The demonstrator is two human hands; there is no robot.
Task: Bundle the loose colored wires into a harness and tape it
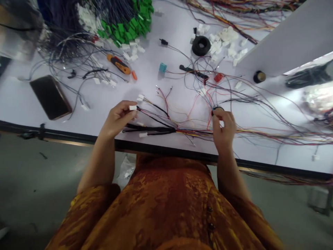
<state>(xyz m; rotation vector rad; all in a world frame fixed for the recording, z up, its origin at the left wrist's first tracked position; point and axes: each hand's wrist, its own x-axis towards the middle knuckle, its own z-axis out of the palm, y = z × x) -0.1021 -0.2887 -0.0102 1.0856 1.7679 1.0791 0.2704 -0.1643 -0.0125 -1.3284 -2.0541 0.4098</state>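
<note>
My left hand [118, 119] pinches a white connector [133, 108] between thumb and fingers. Thin wires and a black-sleeved branch run from it rightward into the wire harness [166, 130] along the table's front edge. Other white connectors [143, 134] on short branches lie close to that hand. Over the loose wires on the right, my right hand [224, 129] is closed on a dark, round-edged thing [218, 108], mostly covered by the fingers. Below it, the bundle's bare coloured wires [197, 133] stretch off to the right.
A roll of black tape [201, 46] lies beside loose white connectors [227, 38]. At the left are a phone [50, 97], an orange-handled screwdriver [118, 64] and wires with green connectors [127, 29]. A teal connector [162, 67] lies mid-table; a pale panel [283, 38] rises at right.
</note>
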